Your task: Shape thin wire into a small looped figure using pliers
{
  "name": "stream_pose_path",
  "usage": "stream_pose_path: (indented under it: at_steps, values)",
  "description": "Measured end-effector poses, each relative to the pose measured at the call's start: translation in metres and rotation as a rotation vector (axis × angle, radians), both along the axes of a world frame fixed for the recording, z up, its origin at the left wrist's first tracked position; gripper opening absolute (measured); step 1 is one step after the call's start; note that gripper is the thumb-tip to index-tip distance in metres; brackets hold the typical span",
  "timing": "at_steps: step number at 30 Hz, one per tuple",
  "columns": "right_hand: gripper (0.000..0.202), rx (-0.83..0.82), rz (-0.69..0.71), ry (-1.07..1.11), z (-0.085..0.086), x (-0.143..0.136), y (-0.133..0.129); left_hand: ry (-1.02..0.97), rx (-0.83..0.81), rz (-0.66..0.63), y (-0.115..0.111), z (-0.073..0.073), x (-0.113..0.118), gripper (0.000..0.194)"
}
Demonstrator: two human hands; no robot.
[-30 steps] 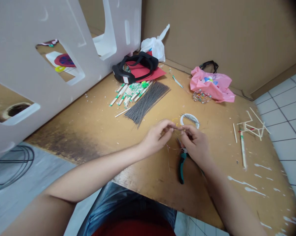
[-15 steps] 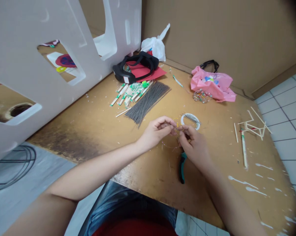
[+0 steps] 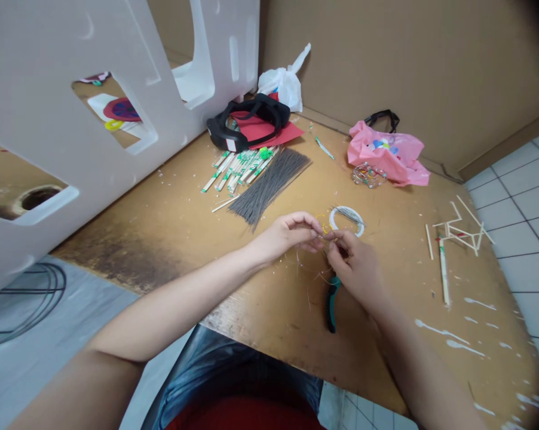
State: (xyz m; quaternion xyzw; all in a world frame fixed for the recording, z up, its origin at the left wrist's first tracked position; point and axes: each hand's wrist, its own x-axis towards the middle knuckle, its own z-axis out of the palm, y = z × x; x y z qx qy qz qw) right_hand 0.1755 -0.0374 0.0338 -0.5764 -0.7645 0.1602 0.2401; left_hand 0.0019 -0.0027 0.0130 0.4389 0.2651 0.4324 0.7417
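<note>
One pair of teal-and-black pliers [image 3: 331, 304] nearest, on the table [image 3: 251, 316], partly beneath the right hand [image 3: 358, 260]. Beyond, thin wire [image 3: 297, 261] at mid-table, pinched in the fingertips of both left hand [image 3: 284, 237] and right hand, with loose strands hanging below. Looks light, springy, easily kinked; best taken close to the pinched point, loops left uncrushed. Just past, white ring [image 3: 331, 220]; farther, grey rod bundle [image 3: 269, 188]; farther still, pink bag [image 3: 399, 158].

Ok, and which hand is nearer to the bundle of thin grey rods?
Left. The left hand is just in front of the bundle, slightly to its right; the right hand is farther off to the right.
</note>
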Motion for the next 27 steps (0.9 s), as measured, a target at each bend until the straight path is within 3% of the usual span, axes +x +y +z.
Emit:
stream_pose_path:
  at_steps: [7, 16, 27]
  values:
    - [0.018, 0.036, -0.002, -0.09, 0.0049, 0.0069, -0.0011, 0.101, 0.101, -0.014, 0.0035, 0.0023, -0.0031, 0.016]
    - [0.019, -0.149, 0.024, 0.183, 0.0045, 0.0045, -0.0021, -0.009, 0.077, -0.008, 0.0001, -0.0049, 0.0027, 0.026]
    - [0.023, -0.136, 0.011, 0.176, 0.0056, 0.0019, -0.0037, 0.003, 0.093, 0.006, -0.0012, -0.0014, 0.003, 0.026]
